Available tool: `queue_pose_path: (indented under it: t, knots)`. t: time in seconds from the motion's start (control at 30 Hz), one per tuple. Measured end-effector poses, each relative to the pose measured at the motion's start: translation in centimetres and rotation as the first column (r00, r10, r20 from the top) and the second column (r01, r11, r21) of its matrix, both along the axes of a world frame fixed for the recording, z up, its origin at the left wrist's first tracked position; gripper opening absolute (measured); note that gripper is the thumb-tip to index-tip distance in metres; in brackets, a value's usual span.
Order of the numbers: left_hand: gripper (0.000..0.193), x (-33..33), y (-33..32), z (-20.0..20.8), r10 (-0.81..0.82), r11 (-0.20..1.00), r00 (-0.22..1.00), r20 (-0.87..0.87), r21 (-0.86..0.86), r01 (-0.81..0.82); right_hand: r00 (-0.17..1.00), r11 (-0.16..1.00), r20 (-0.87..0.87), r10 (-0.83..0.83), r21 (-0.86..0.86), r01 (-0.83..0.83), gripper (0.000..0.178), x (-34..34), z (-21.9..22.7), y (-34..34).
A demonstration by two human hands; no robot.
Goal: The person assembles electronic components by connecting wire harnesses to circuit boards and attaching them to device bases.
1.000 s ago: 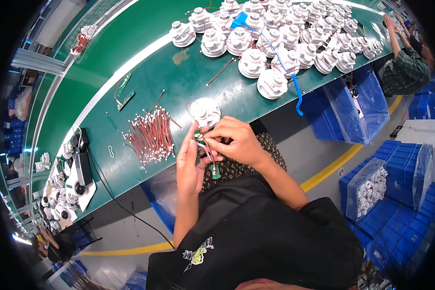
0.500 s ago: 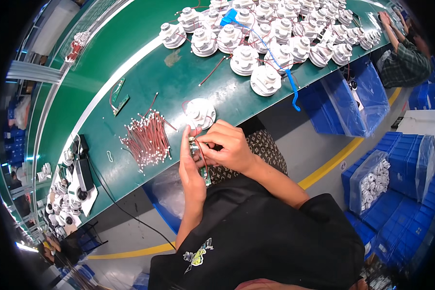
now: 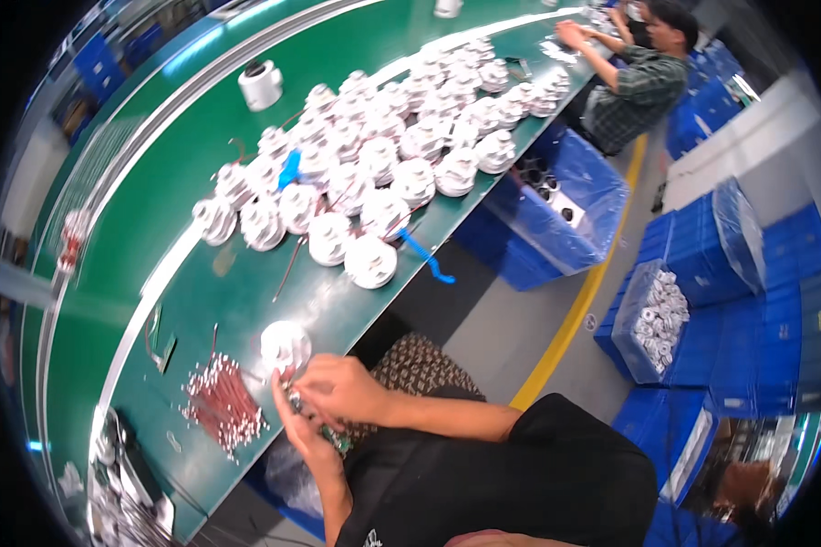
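In front of me, at the table's edge, my left hand (image 3: 308,439) is closed around a narrow green circuit board (image 3: 341,443), which partly shows below the fingers. My right hand (image 3: 348,390) pinches at the board's upper end, where a thin red wire runs; blur and the fingers hide the exact contact. Just beyond my fingertips a round white housing (image 3: 285,346) lies on the green table (image 3: 246,296). To the left of my hands is a bundle of short red wires (image 3: 221,406) with white connectors.
Rows of white housings (image 3: 379,159) cover the table's far part, with a blue cord (image 3: 426,256) hanging over the edge. More green boards (image 3: 163,354) lie at left. A blue lined bin (image 3: 566,205) stands beside the table. A co-worker (image 3: 637,91) sits farther along; blue crates (image 3: 684,246) are stacked at right.
My view has swung right, so table and hands appear farther left and lower. A white cylindrical part at the back has come into view. Both hands stay together at the board.
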State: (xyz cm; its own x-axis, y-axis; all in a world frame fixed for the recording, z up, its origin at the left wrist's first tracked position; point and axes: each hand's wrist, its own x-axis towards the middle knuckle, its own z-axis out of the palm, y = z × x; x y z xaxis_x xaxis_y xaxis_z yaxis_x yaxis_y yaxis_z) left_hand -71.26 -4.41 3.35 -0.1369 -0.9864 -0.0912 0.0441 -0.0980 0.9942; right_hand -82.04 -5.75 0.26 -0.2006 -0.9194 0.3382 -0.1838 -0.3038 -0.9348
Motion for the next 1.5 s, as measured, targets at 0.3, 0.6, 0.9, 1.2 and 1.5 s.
queue_pose_path:
  t: [0.3,0.6,0.9,1.2,1.5]
  knots:
    - [0.083,-2.3,-0.6,3.7,-0.04,0.988,0.998,0.043,0.148,0.034,0.998,0.996,0.044,0.034,0.082,-0.037,0.011,-0.5,-1.2,0.1]
    - [0.082,3.6,-4.6,0.5,-0.502,0.849,0.864,0.039,-0.17,0.501,0.985,0.983,0.079,0.152,0.093,-0.159,0.041,-3.4,1.5,-0.8]
    - [0.063,2.9,-6.8,0.5,0.027,0.999,0.998,-0.052,-0.039,-0.03,0.987,0.994,-0.13,-0.097,-0.059,0.09,0.043,-1.6,-1.7,-2.8]
    - [0.093,-0.1,-8.4,1.1,0.146,0.905,0.696,0.703,-0.38,0.194,0.997,0.997,-0.078,-0.021,0.077,0.027,0.043,-2.4,-1.9,-3.5]
    - [0.097,-0.8,-9.6,0.3,-0.165,0.964,0.877,0.451,-0.113,0.24,0.99,0.987,0.135,-0.029,0.16,0.007,0.051,-2.7,-2.3,-3.0]
